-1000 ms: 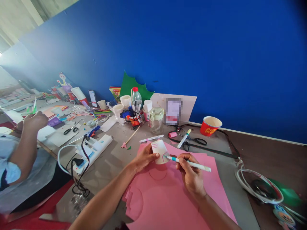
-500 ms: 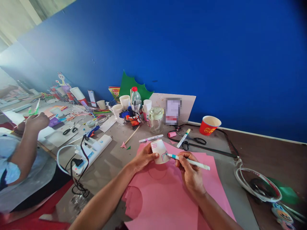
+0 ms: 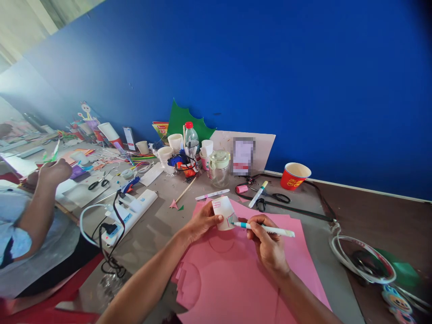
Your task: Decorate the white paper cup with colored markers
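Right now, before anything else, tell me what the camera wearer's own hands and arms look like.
The left hand and right hand are ungloved. The left forearm and right forearm show no sleeves, watch or bracelet. No ring shows, though some fingers are hidden.

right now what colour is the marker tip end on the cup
Teal, on a white marker in the right hand; clearest in the head view.

Single head-worn view from above the forearms, facing forward and down, fairly close.
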Motion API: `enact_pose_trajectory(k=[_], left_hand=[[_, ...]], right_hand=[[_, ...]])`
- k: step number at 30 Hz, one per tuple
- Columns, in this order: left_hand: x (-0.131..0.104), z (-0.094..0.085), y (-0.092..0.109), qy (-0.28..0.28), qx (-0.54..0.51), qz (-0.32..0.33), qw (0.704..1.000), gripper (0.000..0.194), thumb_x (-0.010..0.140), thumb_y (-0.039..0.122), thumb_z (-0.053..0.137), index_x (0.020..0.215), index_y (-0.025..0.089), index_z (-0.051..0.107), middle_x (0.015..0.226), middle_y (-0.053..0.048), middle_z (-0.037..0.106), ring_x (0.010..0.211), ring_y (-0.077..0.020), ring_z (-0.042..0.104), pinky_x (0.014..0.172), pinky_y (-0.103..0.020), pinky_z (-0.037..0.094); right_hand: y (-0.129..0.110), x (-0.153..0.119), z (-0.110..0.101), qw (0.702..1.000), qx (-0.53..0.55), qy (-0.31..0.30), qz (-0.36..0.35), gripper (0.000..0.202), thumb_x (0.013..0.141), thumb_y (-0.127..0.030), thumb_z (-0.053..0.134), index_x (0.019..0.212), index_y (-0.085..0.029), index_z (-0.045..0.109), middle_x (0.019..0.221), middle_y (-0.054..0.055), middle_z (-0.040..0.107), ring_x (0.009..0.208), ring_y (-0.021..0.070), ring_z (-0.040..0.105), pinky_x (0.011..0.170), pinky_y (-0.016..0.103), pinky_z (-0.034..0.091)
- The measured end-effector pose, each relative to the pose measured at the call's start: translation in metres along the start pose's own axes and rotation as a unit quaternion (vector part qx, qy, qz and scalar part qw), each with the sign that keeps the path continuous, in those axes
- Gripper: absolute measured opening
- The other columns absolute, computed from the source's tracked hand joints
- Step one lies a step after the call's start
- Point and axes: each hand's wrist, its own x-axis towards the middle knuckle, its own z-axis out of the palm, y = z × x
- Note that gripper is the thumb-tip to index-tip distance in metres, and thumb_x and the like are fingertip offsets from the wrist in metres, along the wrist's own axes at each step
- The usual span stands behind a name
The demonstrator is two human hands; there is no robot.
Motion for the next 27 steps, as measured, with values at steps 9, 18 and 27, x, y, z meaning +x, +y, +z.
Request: enact_pose_trajectory(k=[9, 18, 27], left_hand=[[-0.0001, -0.0032, -0.0006, -0.008, -0.002, 0.002, 1.000, 0.061, 0.061, 0.039, 0.089, 0.111, 0.015, 0.062, 0.100, -0.009, 0.068, 0.090, -0.0216, 0.061, 0.074, -0.029, 0.044], [-0.0006, -0.0027, 0.0003, -0.005, -0.017, -0.006, 1.000, 0.058, 0.059, 0.036, 0.090, 0.106, 0.015, 0.064, 0.095, -0.008, 0.068, 0.088, -0.0210, 0.061, 0.075, -0.029, 0.045], [0.0005, -0.0025, 0.0003, -0.011, -0.008, 0.000, 1.000, 0.057, 0.062, 0.036, 0.088, 0.108, 0.014, 0.063, 0.098, -0.010, 0.067, 0.088, -0.0216, 0.061, 0.073, -0.029, 0.046]], right_hand=[[-0.0019, 0.0045, 0.0035, 0.996, 0.058, 0.060, 0.028, 0.026, 0.072, -0.041, 0.077, 0.066, -0.020, 0.063, 0.053, -0.003, 0.056, 0.053, 0.0100, 0.047, 0.049, 0.020, 0.035], [-0.0052, 0.0036, 0.0066, 0.997, 0.045, 0.051, 0.021, 0.027, 0.071, -0.043, 0.078, 0.066, -0.021, 0.064, 0.053, -0.003, 0.056, 0.053, 0.0101, 0.047, 0.050, 0.021, 0.035], [-0.0024, 0.0022, 0.0014, 1.000, 0.001, 0.019, 0.014, 0.023, 0.076, -0.040, 0.072, 0.065, -0.021, 0.063, 0.051, -0.003, 0.055, 0.051, 0.0103, 0.047, 0.052, 0.023, 0.036]])
